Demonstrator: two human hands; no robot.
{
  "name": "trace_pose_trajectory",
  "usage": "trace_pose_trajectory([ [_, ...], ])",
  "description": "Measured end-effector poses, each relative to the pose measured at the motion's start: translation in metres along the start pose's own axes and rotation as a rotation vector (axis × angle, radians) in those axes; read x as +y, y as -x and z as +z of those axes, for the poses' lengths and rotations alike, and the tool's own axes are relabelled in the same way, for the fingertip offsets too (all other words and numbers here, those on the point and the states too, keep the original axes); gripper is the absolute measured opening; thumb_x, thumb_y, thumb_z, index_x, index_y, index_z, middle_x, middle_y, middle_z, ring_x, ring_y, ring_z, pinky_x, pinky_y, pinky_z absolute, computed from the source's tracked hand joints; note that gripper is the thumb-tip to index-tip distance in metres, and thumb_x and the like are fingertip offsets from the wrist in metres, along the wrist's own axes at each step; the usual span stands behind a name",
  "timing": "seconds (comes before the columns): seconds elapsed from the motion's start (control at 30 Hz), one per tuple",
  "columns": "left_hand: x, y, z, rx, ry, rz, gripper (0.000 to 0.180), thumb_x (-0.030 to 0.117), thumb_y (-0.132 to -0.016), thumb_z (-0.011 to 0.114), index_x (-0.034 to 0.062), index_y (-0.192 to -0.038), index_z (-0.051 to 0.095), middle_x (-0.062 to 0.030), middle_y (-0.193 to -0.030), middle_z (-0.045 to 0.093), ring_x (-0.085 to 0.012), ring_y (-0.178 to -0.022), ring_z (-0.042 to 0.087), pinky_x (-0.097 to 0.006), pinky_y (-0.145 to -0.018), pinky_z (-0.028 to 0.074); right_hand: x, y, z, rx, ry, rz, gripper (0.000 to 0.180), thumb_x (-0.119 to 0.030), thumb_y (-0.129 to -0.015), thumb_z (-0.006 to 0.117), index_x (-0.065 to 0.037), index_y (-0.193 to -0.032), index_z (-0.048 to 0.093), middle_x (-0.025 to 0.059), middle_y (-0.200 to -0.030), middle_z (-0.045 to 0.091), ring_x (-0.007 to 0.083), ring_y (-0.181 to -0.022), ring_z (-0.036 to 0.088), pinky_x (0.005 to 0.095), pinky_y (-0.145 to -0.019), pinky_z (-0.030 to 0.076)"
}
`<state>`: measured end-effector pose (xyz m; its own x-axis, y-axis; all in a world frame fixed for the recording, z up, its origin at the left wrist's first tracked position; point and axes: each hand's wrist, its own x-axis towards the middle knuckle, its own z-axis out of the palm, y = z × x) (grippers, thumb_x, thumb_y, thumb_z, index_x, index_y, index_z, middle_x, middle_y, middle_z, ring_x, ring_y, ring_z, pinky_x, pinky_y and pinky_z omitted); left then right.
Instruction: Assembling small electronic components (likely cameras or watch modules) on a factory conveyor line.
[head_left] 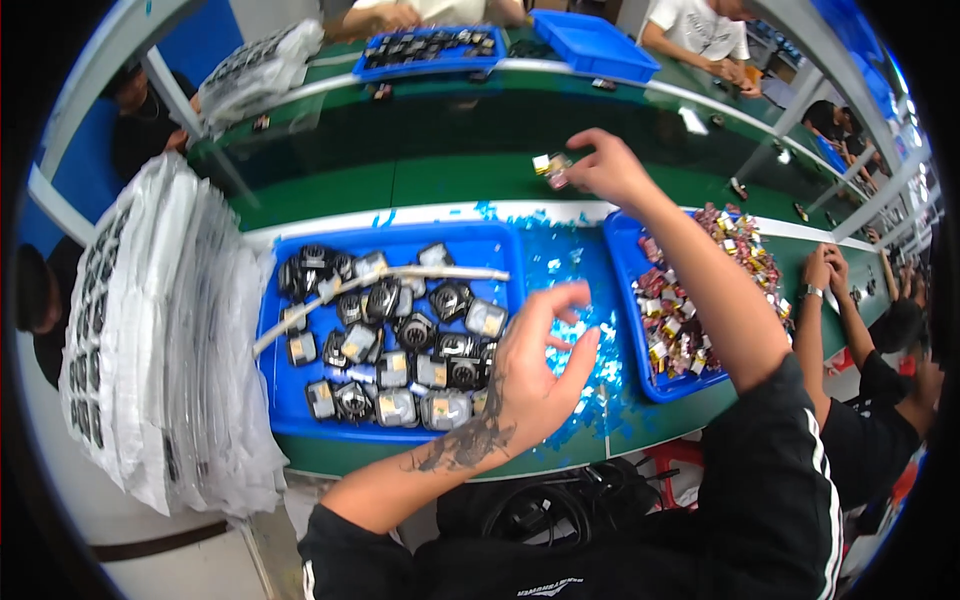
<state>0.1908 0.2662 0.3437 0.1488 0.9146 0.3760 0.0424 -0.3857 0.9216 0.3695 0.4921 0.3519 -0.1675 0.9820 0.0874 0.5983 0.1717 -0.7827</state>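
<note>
So the small pinkish part with a white and yellow tab (553,170) is up above the long dark-green surface (450,195), at the fingertips of the right hand (615,172). That grip looks pinched on it, thumb and finger at its right side, though the exact contact is too small to make out.

The left hand (535,365) is a different story: loose grip, thumb and fingers spread apart, hovering around the right edge of a blue rectangular plastic tray (500,250). That one's loaded with black-and-grey chunky units (415,333), and a long pale strip (440,271) lies slantwise across them.

Right of that, under the right forearm, there's a second blue plastic tray (628,320) heaped with similar pinkish, tabbed bits (680,330). Between the trays, shiny blue film scraps (600,375) litter the green worktop (625,440).

Far left is a tall stack of plastic-wrapped, pocketed trays (180,340). Across the way, a co-worker in a white shirt (700,30) sits near a shallow blue bin (590,45).
</note>
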Motion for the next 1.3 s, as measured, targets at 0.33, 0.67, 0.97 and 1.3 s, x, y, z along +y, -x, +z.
trace_pose_trajectory([
  [0.33, 0.004, 0.012, 0.006, -0.135, -0.465, 0.565, 0.027, 0.006, -0.072, 0.076, 0.0037, -0.097, 0.068, -0.0051, -0.088, 0.066, -0.0209, -0.077, 0.064, -0.031, -0.06, 0.052, 0.042, -0.025, 0.008, 0.229, 0.204, 0.075, 0.043, -0.008, -0.068, 0.076, -0.003, -0.11, 0.064, 0.0119, -0.092, 0.066, 0.0259, -0.088, 0.065, 0.0353, -0.079, 0.052],
  [0.67, 0.016, 0.01, -0.03, 0.201, -0.578, 0.804, 0.037, 0.003, -0.076, 0.064, 0.0062, -0.111, 0.056, -0.0101, -0.105, 0.058, -0.0265, -0.093, 0.054, -0.04, -0.079, 0.046, -0.089, 0.132, 0.098, -0.368, 0.58, -0.537, 0.021, -0.009, -0.075, 0.063, -0.001, -0.094, 0.063, 0.0209, -0.089, 0.067, 0.0354, -0.082, 0.069, 0.0464, -0.063, 0.056],
  [0.97, 0.007, -0.027, -0.038, -0.059, 0.128, -0.268, 0.031, 0.022, -0.101, 0.048, -0.002, -0.12, 0.05, -0.0093, -0.095, 0.06, -0.0153, -0.078, 0.057, -0.028, -0.069, 0.047, -0.091, 0.155, 0.022, -0.189, -0.259, -0.221, 0.018, -0.011, -0.082, 0.071, 0.001, -0.095, 0.066, 0.0061, -0.081, 0.067, 0.0107, -0.07, 0.062, 0.0266, -0.067, 0.052],
  [1.3, 0.008, -0.028, -0.033, -0.009, 0.568, -0.56, 0.029, 0.016, -0.097, 0.057, -0.0041, -0.118, 0.058, -0.0075, -0.088, 0.064, -0.0124, -0.063, 0.063, -0.02, -0.051, 0.049, 0.023, 0.111, -0.062, -0.028, 0.727, 0.004, 0.023, -0.029, -0.076, 0.076, -0.008, -0.081, 0.069, 0.0135, -0.08, 0.069, 0.0322, -0.08, 0.068, 0.0438, -0.07, 0.054],
])
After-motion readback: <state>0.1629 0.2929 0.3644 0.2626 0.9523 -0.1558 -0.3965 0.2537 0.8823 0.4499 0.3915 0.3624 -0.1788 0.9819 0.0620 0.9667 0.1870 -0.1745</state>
